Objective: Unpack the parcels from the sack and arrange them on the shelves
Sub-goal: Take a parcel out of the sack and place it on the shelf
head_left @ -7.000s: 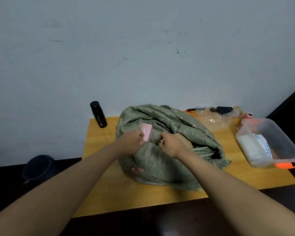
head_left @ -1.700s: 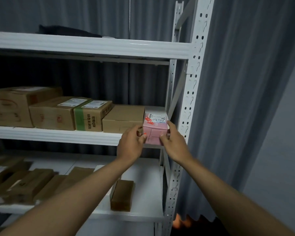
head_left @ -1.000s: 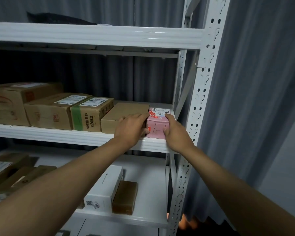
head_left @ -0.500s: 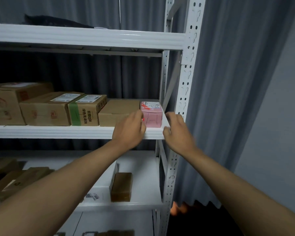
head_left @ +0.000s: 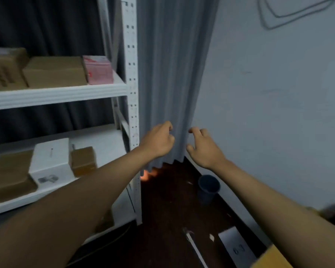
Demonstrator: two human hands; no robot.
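Note:
The pink parcel (head_left: 100, 72) stands at the right end of the white shelf (head_left: 56, 95), next to a brown cardboard box (head_left: 55, 72). Both my hands hang in the air to the right of the shelf unit, in front of a grey curtain. My left hand (head_left: 159, 141) has loosely curled fingers and holds nothing. My right hand (head_left: 202, 147) is also free, its fingers relaxed and slightly bent. The sack is out of view.
The lower shelf holds a white box (head_left: 50, 159) and brown parcels (head_left: 83, 158). The perforated upright (head_left: 132, 93) marks the unit's right edge. A dark bucket (head_left: 209, 187) stands on the dark floor by the wall. A yellow table corner (head_left: 273, 258) shows at the bottom right.
Both hands have let go of the pink parcel, which stays on the shelf, and have drawn back and down to the right. The view has swung right and downward.

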